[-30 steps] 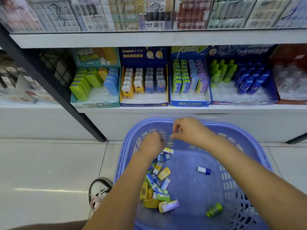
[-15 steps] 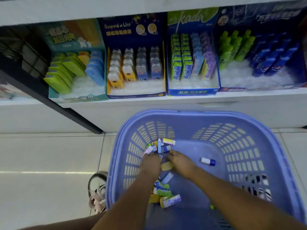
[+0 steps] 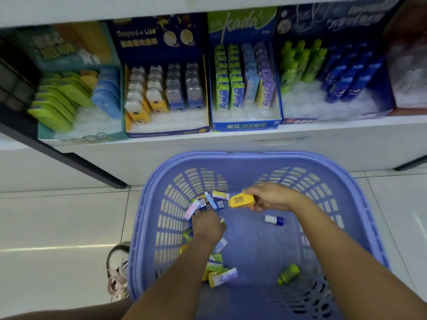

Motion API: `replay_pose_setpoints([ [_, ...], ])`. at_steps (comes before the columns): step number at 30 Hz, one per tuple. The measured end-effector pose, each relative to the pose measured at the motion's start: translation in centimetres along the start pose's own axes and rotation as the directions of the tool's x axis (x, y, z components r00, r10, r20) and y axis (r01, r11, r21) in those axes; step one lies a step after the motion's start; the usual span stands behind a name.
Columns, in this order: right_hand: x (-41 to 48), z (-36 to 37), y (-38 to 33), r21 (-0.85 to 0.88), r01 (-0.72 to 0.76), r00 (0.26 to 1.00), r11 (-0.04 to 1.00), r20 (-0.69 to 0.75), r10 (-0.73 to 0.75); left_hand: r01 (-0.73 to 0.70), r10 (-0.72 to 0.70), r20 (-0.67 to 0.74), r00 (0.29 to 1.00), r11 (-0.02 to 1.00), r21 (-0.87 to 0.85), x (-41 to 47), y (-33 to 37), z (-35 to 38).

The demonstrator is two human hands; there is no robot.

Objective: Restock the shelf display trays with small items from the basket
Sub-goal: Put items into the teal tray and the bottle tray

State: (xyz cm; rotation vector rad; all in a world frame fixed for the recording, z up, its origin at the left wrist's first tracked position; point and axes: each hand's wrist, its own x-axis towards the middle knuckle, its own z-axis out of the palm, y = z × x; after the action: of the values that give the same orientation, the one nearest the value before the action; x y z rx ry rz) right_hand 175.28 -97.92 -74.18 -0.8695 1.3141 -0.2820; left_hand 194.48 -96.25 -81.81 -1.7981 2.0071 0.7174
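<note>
A purple plastic basket (image 3: 360, 188) stands on the floor below the shelf. Several small packs (image 3: 217, 266) lie heaped along its left side. My right hand (image 3: 270, 196) pinches a yellow flat item (image 3: 241, 200) lifted above the basket floor. My left hand (image 3: 208, 225) reaches down into the heap with curled fingers; several small packs (image 3: 198, 205) fan out from under its fingertips, so it seems to grip them. Four display trays sit on the shelf: teal (image 3: 87, 135), dark blue with yellow items (image 3: 166, 129), the blue "kada" tray (image 3: 247, 125), and one with bottles (image 3: 323, 112).
A blue-and-white small bottle (image 3: 273, 220) and a green bottle (image 3: 288, 273) lie loose in the basket. A shoe (image 3: 117, 271) stands left of the basket on the tiled floor. A black shelf post (image 3: 69, 158) slants down at left.
My right hand has lifted the yellow item out of the heap and moved right. My left hand stays low in the heap with packs at its fingers. The camera tilted further down.
</note>
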Motion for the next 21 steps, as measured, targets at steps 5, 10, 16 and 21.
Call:
replay_pose_setpoints([
  [5, -3.3, -1.1, -3.9, 0.143, 0.129, 0.99, 0.981, 0.038, -0.135, 0.102, 0.064, 0.218, 0.974, 0.734, -0.671, -1.2, 1.3, -7.6],
  [10, -7.7, -1.1, -8.5, 0.128, 0.356, 0.932, 0.926, 0.018, -0.361, 0.242, 0.347, 0.291, 0.892, 0.178, -0.954, -3.8, 0.5, -15.5],
  [16, -10.2, 2.2, -14.3, -0.168, 0.586, 0.77, 0.793, -0.191, -0.609, -0.001, 0.537, 0.024, 0.843, 0.046, -0.999, -7.1, -2.7, -21.5],
  [21, -9.3, 5.7, -18.5, -0.228, 0.676, 0.606, 0.701, -0.369, -0.705, -0.189, 0.391, -0.185, 0.902, -0.03, -0.982, -8.1, -4.7, -23.6],
])
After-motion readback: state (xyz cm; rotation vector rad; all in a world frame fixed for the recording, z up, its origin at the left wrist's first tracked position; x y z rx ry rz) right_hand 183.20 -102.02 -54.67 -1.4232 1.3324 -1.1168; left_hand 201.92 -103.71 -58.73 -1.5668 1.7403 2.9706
